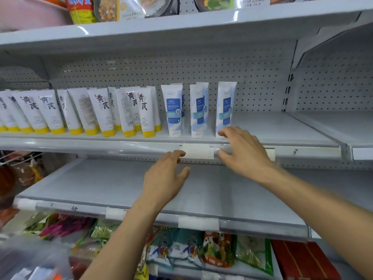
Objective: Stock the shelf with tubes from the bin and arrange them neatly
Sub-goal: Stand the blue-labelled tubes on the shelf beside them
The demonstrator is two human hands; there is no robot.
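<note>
A person stocking a shop's middle shelf (282,128) reaches in with both hands empty. The left hand (167,176) hangs over the bare lower shelf (101,178), fingers loosely straight and thumb held apart. The right hand (242,152) is spread in front of the price rail (121,147), its index fingertip at the base of the rightmost tube; contact cannot be told.

To the right of the tubes the shelf board runs bare to its end edge, and the pegboard (161,69) closes off the back.

The blue-label tubes (174,110) stand upright on their caps with the crimped ends up and the long axis vertical. Three stand in the front row with gaps between them, and a second tube shows behind each of the left two. To their left the yellow-capped tubes (101,112), more than ten in number, also stand cap-down; they are crowded and several lean. Food packets (218,251) lie below.
</note>
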